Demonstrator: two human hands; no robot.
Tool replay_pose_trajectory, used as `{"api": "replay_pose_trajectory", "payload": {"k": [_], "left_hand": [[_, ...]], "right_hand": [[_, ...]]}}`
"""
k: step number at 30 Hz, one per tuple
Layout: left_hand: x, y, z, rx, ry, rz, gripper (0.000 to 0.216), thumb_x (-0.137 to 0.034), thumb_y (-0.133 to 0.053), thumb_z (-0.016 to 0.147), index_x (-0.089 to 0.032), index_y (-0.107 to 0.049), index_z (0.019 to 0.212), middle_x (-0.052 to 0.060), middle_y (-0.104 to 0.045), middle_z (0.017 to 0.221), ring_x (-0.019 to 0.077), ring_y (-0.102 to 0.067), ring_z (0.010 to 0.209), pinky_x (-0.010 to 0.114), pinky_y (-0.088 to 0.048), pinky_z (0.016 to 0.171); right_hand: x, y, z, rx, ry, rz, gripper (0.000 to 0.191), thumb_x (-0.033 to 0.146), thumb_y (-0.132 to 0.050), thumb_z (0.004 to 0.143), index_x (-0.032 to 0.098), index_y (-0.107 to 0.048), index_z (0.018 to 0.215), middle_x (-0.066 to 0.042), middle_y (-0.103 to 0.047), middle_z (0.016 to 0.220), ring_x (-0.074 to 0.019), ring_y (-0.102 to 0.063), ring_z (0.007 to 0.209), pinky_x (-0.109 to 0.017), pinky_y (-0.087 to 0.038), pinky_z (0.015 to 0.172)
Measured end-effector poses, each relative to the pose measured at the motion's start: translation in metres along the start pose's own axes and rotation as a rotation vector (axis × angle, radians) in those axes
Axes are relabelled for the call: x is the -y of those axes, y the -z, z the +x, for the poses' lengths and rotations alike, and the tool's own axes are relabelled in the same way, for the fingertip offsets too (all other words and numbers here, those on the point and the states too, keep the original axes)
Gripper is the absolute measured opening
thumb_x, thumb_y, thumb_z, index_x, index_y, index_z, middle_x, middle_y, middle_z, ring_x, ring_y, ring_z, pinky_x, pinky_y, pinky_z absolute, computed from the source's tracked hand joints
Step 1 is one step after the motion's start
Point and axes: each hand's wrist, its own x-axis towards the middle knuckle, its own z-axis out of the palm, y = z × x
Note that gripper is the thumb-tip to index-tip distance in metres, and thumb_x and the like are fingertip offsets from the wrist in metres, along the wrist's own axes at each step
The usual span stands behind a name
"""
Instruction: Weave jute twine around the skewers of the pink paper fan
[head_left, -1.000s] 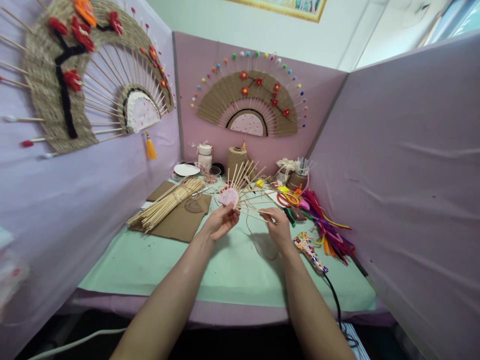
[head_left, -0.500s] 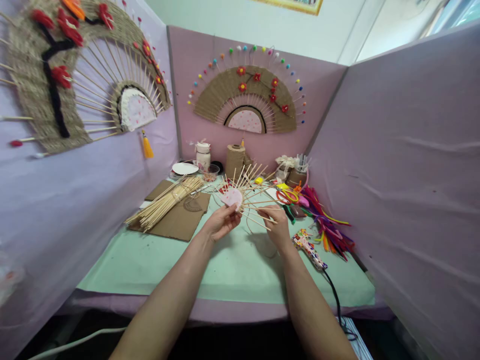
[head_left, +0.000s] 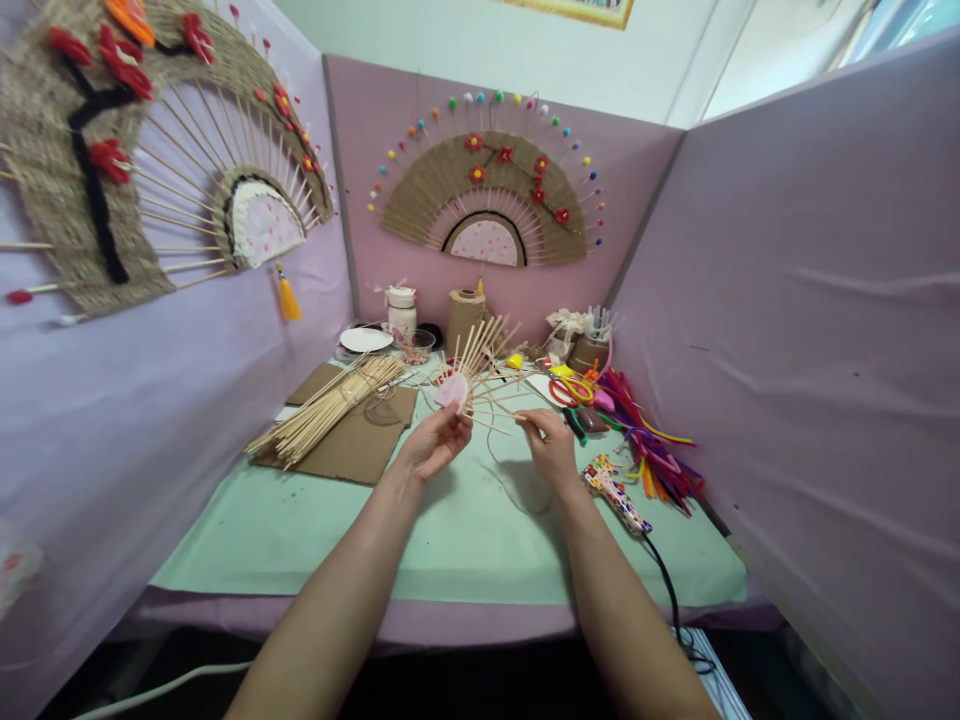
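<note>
My left hand (head_left: 436, 440) is closed on a small unfinished fan, gripping its half-round base (head_left: 452, 390) covered in pale pink patterned cloth. Thin wooden sticks (head_left: 480, 345) spread from that base, upward and to the right. My right hand (head_left: 551, 442) is closed in a pinch at the right of the fan, its fingertips by the ends of the lower sticks. Thin brown twine (head_left: 499, 472) runs from the fan, droops in a loop to the table and rises toward my right hand, which appears to pinch it. The fingers partly hide the pinched part.
A bundle of sticks (head_left: 337, 405) lies on cardboard (head_left: 352, 455) at left. A patterned glue gun (head_left: 619, 495) with a black cord and colourful pipe cleaners (head_left: 652, 440) lie at right. Behind stand a twine spool (head_left: 465, 318) and a white jar (head_left: 402, 312). Finished fans (head_left: 491, 185) hang on the partitions.
My right hand has drawn slightly away from the sticks, to the right of their ends. The fan has turned a little in my left hand, and the whole view has shifted slightly.
</note>
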Motion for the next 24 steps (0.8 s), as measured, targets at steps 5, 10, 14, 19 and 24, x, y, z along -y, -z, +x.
{"api": "replay_pose_trajectory", "payload": {"k": [5, 10, 14, 19, 24], "left_hand": [[-0.009, -0.001, -0.002, 0.009, -0.008, -0.070, 0.011, -0.011, -0.049, 0.085, -0.008, -0.058, 0.078, 0.006, -0.058, 0.071, 0.0059, -0.055, 0.059, 0.014, -0.048, 0.052], [-0.001, -0.001, -0.004, 0.049, 0.081, -0.008, 0.005, -0.011, -0.054, 0.082, -0.009, -0.058, 0.083, 0.003, -0.056, 0.067, 0.0059, -0.053, 0.058, 0.013, -0.046, 0.051], [0.007, 0.002, -0.003, 0.088, 0.113, 0.109, 0.005, -0.012, -0.059, 0.078, -0.009, -0.059, 0.083, 0.003, -0.058, 0.068, 0.0060, -0.054, 0.058, 0.015, -0.047, 0.054], [0.015, 0.007, -0.004, 0.228, 0.192, 0.237, 0.018, -0.016, -0.071, 0.069, -0.011, -0.060, 0.082, 0.002, -0.057, 0.068, 0.0059, -0.053, 0.057, 0.015, -0.043, 0.052], [0.028, 0.006, -0.010, 0.448, 0.313, 0.321, 0.035, -0.025, -0.078, 0.060, -0.007, -0.061, 0.085, 0.000, -0.052, 0.061, 0.0032, -0.042, 0.047, 0.015, -0.034, 0.044]], "right_hand": [[-0.020, 0.001, 0.001, -0.194, -0.204, 0.035, 0.023, 0.032, -0.048, 0.085, 0.017, -0.066, 0.086, -0.009, -0.063, 0.089, -0.0190, -0.056, 0.086, -0.033, -0.044, 0.078], [-0.030, -0.005, -0.004, -0.050, -0.344, -0.167, 0.024, 0.026, -0.050, 0.080, 0.015, -0.067, 0.094, -0.014, -0.062, 0.093, -0.0245, -0.055, 0.092, -0.042, -0.040, 0.087], [-0.012, -0.007, -0.001, -0.111, -0.257, 0.094, 0.034, 0.029, -0.051, 0.081, 0.019, -0.059, 0.112, -0.012, -0.055, 0.117, -0.0235, -0.049, 0.110, -0.042, -0.036, 0.097], [0.003, -0.016, 0.002, -0.013, -0.547, 0.815, 0.037, 0.038, -0.066, 0.071, 0.023, -0.058, 0.104, -0.006, -0.062, 0.110, -0.0208, -0.056, 0.103, -0.038, -0.043, 0.090], [0.008, -0.020, -0.001, 0.352, -0.795, 1.223, 0.033, 0.040, -0.067, 0.071, 0.024, -0.059, 0.099, -0.004, -0.067, 0.099, -0.0193, -0.062, 0.091, -0.034, -0.050, 0.075]]}}
